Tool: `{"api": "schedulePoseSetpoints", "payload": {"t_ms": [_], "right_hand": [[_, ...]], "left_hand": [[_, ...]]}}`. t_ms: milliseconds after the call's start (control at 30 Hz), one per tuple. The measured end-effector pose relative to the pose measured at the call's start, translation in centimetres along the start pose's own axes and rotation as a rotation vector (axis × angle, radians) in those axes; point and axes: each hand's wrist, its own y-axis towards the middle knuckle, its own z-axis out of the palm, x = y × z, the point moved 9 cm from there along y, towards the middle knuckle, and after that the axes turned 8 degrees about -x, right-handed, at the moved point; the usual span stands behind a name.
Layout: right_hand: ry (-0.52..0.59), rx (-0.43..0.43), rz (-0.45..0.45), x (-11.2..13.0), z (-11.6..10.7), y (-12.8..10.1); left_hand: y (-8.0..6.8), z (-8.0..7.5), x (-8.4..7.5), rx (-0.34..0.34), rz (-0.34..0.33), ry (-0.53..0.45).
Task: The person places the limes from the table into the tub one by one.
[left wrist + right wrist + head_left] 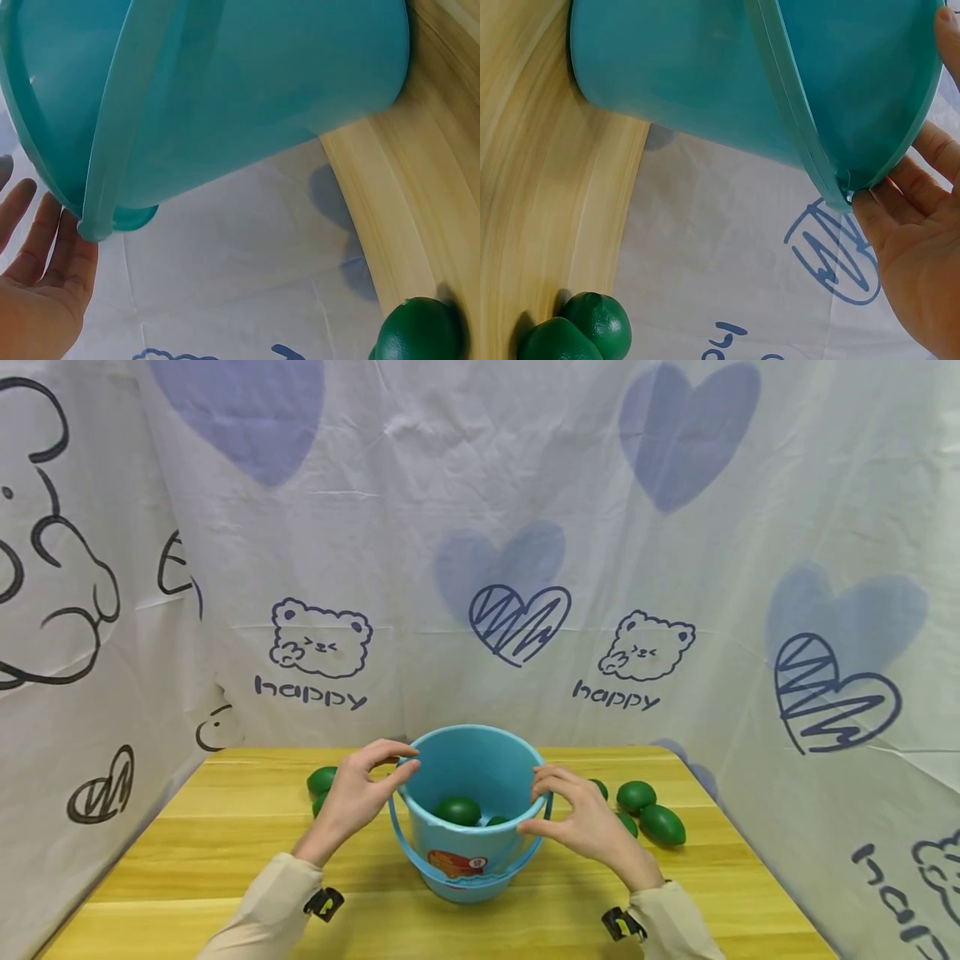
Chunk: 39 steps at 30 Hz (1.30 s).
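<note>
Nearest the lower edge of the head view, your two sleeved forearms come in from the bottom left and bottom right. Your left hand (358, 793) sits against the left rim of the blue bucket (468, 852), thumb and curled fingertips about the edge. Your right hand (581, 818) mirrors it on the right rim; in the right wrist view its fingers are fairly straight and close together, fingertips at the rim beside the handle pivot. This two-sided contact appears meant to steady the bucket, which stands upright at centre frame on the wooden table (225, 860), its handle (408, 847) hanging down the front. Inside lie green fruits (458, 811). Further back, loose green fruits (660, 823) lie right of the bucket, others (322, 780) left. Behind hangs the printed cloth backdrop (480, 527).
</note>
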Motion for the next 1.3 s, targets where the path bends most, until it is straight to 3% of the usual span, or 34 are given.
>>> {"api": "schedulePoseSetpoints", "payload": {"t_ms": [533,867,1033,1300], "right_hand": [[-0.002,0.008,0.011,0.0,-0.1,-0.1],[-0.008,0.013,0.009,-0.1,0.0,-0.2],[-0.010,0.011,0.018,-0.2,0.0,-0.3],[-0.009,0.012,0.004,-0.1,-0.1,-0.1]], "left_hand": [[-0.2,-2.5,3.2,-0.049,-0.164,-0.027],[-1.5,-4.4,7.7,-0.073,-0.337,0.007],[-2.3,-4.9,9.9,-0.091,-0.384,0.017],[-3.4,-6.0,12.3,-0.112,-0.435,0.167]]}}
